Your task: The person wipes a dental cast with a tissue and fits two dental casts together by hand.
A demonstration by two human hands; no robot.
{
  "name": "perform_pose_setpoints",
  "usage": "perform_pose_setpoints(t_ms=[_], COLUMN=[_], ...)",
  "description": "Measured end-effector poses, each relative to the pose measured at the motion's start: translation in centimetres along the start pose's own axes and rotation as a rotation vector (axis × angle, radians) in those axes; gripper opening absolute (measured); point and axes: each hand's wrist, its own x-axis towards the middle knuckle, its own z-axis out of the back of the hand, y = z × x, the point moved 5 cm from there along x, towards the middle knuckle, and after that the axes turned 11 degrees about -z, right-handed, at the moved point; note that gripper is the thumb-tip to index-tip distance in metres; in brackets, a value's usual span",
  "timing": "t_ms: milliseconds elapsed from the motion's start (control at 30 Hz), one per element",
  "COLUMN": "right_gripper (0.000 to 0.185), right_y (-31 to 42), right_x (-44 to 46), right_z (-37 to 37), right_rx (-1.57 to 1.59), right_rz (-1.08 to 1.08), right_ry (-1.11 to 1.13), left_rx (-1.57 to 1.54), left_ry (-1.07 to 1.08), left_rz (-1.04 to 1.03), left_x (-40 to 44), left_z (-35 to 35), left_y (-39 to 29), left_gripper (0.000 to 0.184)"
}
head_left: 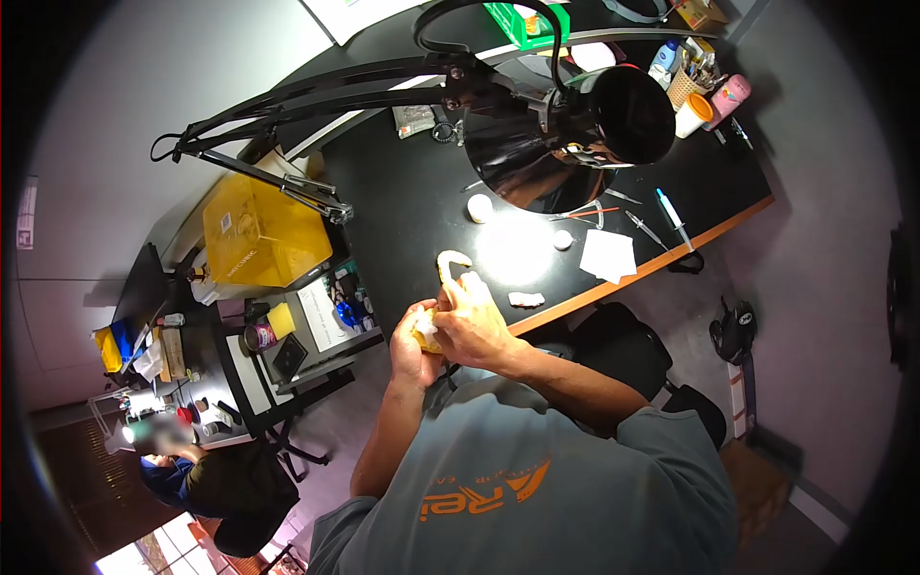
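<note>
Holding a yellow piece [430, 344] and white material [425, 328], both hands [474, 327] are curled closed.

Yellow piece [420, 337]: bright yellow, its outline mostly hidden; it sat between the left hand [412, 357] and the right hand [479, 331].
White wad [427, 326]: pale, crumpled-looking, set against the yellow piece beside the right hand's fingers [458, 299].
Curved piece [445, 261]: cream with yellowish edging, bent like a hook, 1 end near those fingers; contact with them or the desk [398, 211] was unclear.
</note>
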Motion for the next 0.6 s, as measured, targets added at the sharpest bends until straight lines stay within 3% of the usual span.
perform_pose_setpoints(t_ms=[133,267,400,533,600], right_gripper=[0.020,0.029,0.033,0.035,0.034], right_y=[-0.7,-2.9,-2.7,-3.4,-3.6], right_x=[0.0,1.1,1.1,0.6,0.5], right_z=[1.6,1.3,0.6,0.7,1.2], right_rx=[0.205,0.461,0.435,0.391,0.398], right_rz=[-0.020,-0.063,-0.015,0.077,0.007], right_ry=[-0.096,0.098,0.286,0.388,0.454], left_rx=[-0.025,0.038,0.162,0.151,0.127], left_ry=[-0.015,0.125,0.298,0.365,0.356], left_rz=[0.064,0.026,-0.004,0.121,0.175], left_x=[0.1,-0.3,-0.1,-1.3,-1.4], left_z=[-0.2,-1.2,-2.3,-4.0,-3.9], left_y=[0.2,-0.7,-0.6,-0.7,-0.4], left_gripper=[0.036,0.051,0.065,0.072,0.072])
